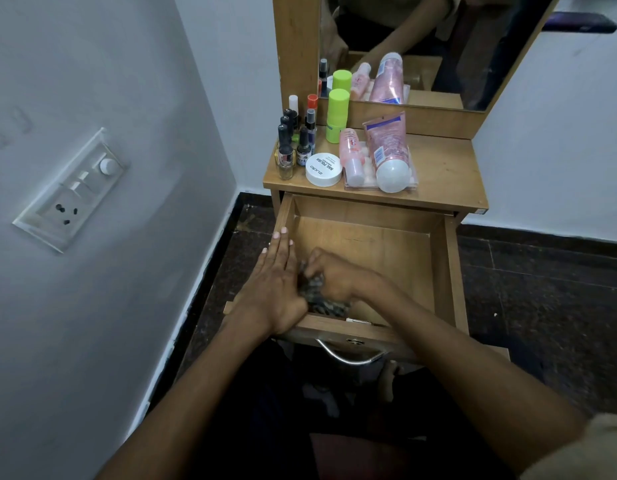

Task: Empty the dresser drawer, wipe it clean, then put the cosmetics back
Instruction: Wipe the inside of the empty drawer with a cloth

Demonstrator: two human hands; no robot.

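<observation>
The wooden drawer [438, 271] is pulled out and holds no cosmetics. My right hand [334, 275] grips a dark crumpled cloth [321, 296] in the drawer's near left corner. My left hand [276, 282] lies flat with straight fingers along the drawer's left wall, touching the cloth. On the dresser top [445, 174] stand several nail polish bottles [293, 143], a white round jar [323, 169], a green stick [336, 116], a small pink bottle [352, 157] and a pink tube [386, 154] lying on a clear case.
A mirror [438, 46] rises behind the dresser top. A white wall with a switch and socket plate [71, 188] is close on the left. The dark floor [542, 289] spreads to the right. A metal handle [348, 356] curves from the drawer's front.
</observation>
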